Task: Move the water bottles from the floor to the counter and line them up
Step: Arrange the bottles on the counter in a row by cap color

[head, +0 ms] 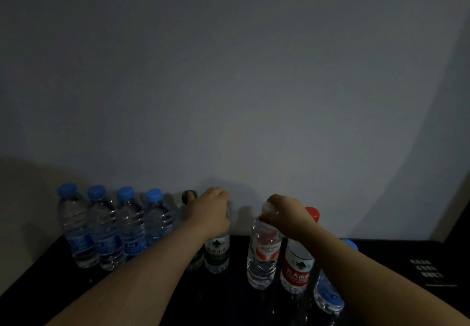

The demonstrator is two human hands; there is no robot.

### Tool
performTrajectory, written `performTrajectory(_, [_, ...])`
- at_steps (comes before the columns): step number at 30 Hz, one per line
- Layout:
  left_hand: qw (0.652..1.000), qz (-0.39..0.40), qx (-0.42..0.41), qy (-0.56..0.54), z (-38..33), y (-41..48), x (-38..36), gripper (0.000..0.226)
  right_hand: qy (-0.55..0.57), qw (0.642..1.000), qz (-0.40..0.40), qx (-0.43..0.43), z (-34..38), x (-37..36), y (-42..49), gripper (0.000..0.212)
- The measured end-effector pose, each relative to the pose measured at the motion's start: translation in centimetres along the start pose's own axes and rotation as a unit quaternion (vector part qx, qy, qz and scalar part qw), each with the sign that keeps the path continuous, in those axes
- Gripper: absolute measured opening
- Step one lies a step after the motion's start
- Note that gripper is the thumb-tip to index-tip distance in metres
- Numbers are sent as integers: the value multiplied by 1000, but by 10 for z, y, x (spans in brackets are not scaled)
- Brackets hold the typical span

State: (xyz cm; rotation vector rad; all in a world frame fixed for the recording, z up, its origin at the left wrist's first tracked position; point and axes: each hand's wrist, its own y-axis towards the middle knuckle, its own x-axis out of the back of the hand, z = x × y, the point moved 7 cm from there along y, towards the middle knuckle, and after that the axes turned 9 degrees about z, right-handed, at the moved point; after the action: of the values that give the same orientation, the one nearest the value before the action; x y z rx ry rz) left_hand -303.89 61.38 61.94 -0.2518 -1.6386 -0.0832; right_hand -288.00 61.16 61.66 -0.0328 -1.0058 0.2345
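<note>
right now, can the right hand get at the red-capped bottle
Probably yes: the red-capped bottle stands right beside the right hand, nothing between, though that hand pinches the white-capped bottle.

The left hand is covering the cap and neck of the clear plastic bottle with a green label at lower centre; its forearm is hiding most of the green-capped bottle behind. The right hand is masking part of the white-capped clear bottle with an orange label, its forearm crossing the red-labelled plastic bottle and the blue-capped bottle at lower right. White print on the black card at right is showing too small to read.
</note>
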Motion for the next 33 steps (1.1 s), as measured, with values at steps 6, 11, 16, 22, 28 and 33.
performTrajectory(6, [1000, 16, -11, -11, 5, 2, 1, 41, -18, 999, -31, -19, 1, -2, 14, 35])
performTrajectory(11, [1000, 6, -15, 6, 6, 0, -1, 49, -11, 999, -49, -19, 7, -7, 25, 35])
performTrajectory(16, [1000, -18, -19, 17, 5, -3, 2, 56, -8, 998, -54, -14, 13, -6, 35, 32])
performTrajectory(22, [1000, -14, -9, 19, 4, -4, 2, 56, -13, 999, -50, -1, 21, -10, 45, 34])
performTrajectory(28, [1000, -14, -6, 22, 2, -4, 4, 59, -17, 998, -51, 20, 30, -15, 49, 35])
performTrajectory(33, [1000, -15, -10, 16, 3, -5, 2, 59, -19, 998, -51, 24, 29, -15, 50, 33])
